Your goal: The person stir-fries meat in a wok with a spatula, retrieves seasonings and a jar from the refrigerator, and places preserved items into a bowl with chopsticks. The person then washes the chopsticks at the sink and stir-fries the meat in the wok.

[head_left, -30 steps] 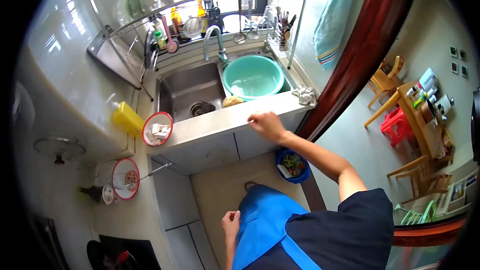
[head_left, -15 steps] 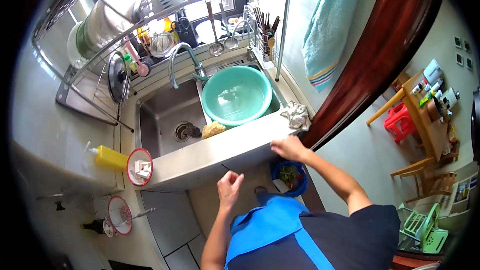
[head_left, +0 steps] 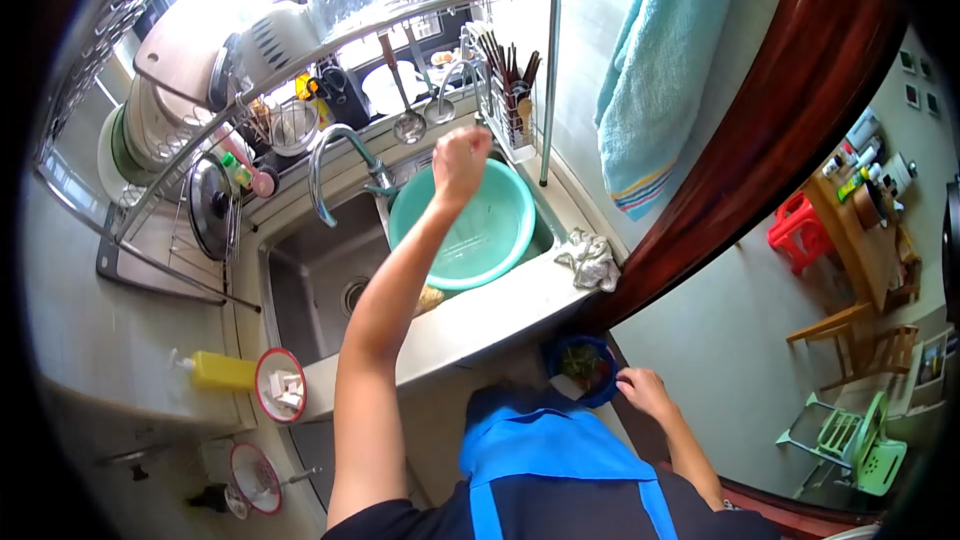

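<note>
My left hand is raised over the back of the green basin, which sits in the right sink bowl. Its fingers are curled closed, and I cannot make out anything in them. My right hand hangs low beside the blue waste bin, its fingers curled together, with nothing clearly visible in them. Left of the basin is the steel sink with the curved tap above it. A crumpled cloth lies on the counter right of the basin, and a yellow sponge shows behind my left forearm.
A metal rack with dishes spans the sink. Chopsticks stand in a holder at the back. A yellow bottle and a red-rimmed bowl of white pieces are at left. A blue towel hangs at right.
My left hand has risen from near my body, forward over the basin. My right hand has moved back and down from the counter edge to beside the bin. The view has shifted.
</note>
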{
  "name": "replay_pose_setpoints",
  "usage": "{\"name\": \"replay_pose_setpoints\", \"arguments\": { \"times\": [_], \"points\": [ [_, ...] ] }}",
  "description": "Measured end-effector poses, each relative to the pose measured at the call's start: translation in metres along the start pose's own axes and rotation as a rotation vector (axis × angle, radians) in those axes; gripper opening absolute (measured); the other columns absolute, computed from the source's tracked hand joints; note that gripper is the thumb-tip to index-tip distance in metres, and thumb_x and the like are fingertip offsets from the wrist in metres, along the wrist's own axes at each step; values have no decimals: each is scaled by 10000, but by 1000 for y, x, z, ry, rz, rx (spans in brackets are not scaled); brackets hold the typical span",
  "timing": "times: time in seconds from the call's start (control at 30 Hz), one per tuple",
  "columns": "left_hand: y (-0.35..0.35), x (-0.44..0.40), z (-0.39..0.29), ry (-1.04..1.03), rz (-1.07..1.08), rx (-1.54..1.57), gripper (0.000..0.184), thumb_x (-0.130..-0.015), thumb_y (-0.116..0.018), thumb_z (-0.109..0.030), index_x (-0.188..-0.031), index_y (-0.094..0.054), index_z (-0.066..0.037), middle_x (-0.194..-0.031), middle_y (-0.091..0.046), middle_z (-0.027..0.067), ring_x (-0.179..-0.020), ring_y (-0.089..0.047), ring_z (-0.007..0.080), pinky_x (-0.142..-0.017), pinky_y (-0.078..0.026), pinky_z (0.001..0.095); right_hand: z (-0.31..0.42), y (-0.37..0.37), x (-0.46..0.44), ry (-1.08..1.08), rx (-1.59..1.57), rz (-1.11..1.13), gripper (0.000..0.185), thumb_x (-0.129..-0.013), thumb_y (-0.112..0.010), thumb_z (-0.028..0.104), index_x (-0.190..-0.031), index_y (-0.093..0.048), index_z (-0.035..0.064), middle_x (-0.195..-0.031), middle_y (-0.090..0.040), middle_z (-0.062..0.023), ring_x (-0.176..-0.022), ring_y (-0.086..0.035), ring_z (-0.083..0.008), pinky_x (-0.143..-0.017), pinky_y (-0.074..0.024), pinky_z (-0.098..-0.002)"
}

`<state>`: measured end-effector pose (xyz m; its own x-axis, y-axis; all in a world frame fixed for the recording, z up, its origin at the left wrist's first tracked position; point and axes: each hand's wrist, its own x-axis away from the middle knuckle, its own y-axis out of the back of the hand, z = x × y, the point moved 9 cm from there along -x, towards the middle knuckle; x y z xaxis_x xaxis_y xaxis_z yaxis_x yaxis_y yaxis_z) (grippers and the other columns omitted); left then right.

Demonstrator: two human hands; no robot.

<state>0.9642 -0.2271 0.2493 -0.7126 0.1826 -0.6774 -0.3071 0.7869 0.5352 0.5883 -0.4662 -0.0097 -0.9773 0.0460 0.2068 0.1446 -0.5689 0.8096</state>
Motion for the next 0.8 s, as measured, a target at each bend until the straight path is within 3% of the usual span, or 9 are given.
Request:
{"name": "replay_pose_setpoints", "arguments": {
  "times": [0.1,0.17,0.37,0.5,0.6,0.77,0.8],
  "points": [
    [1,-67,20,174,-70,128,182,-825,-627,-194,-932,-721,-81,-739,-692,81,-565,-638,149,-591,-508,292,-9,-10,22,-124,-64,-48,200,-800,-626,213,-922,-673,61,-873,-656,-177,-850,-628,-349,-751,-498,-430],
    [-8,-99,34,248,-91,277,161,-761,-660,-204,-849,-726,-87,-737,-683,112,-708,-668,239,-678,-503,336,-3,-12,32,-184,-99,-62,200,-798,-625,208,-922,-676,60,-866,-660,-178,-842,-633,-347,-748,-499,-426],
    [-43,-135,85,371,-89,271,278,-712,-715,-225,-945,-712,-74,-789,-698,113,-739,-669,248,-743,-507,347,25,-26,41,-324,-166,-90,216,-784,-630,183,-929,-677,30,-830,-669,-169,-781,-652,-311,-710,-507,-376],
    [-45,-150,65,257,-93,208,356,-699,-743,-278,-991,-702,-78,-750,-688,94,-719,-660,241,-730,-501,352,30,-42,48,-393,-140,-67,222,-778,-634,193,-930,-677,36,-803,-665,-167,-758,-653,-306,-690,-505,-375],
    [-57,-162,66,318,-73,243,277,-717,-726,-242,-958,-711,-105,-784,-683,114,-744,-654,258,-713,-493,360,36,-46,51,-362,-156,-127,214,-775,-630,186,-921,-674,36,-795,-658,-172,-763,-652,-319,-687,-504,-382],
    [-18,-170,36,-45,-498,353,172,-732,-725,-189,-747,-677,-24,-664,-625,167,-623,-597,320,-625,-454,409,39,-57,39,-388,-174,-87,223,-757,-640,236,-903,-693,76,-832,-661,-182,-830,-642,-348,-741,-503,-423],
    [-7,-169,25,-28,-430,353,174,-739,-721,-181,-747,-668,-15,-672,-623,171,-616,-588,316,-615,-441,410,46,-57,28,-355,-177,-81,223,-757,-640,236,-903,-693,76,-832,-661,-182,-830,-642,-348,-741,-503,-423]
  ]
}}
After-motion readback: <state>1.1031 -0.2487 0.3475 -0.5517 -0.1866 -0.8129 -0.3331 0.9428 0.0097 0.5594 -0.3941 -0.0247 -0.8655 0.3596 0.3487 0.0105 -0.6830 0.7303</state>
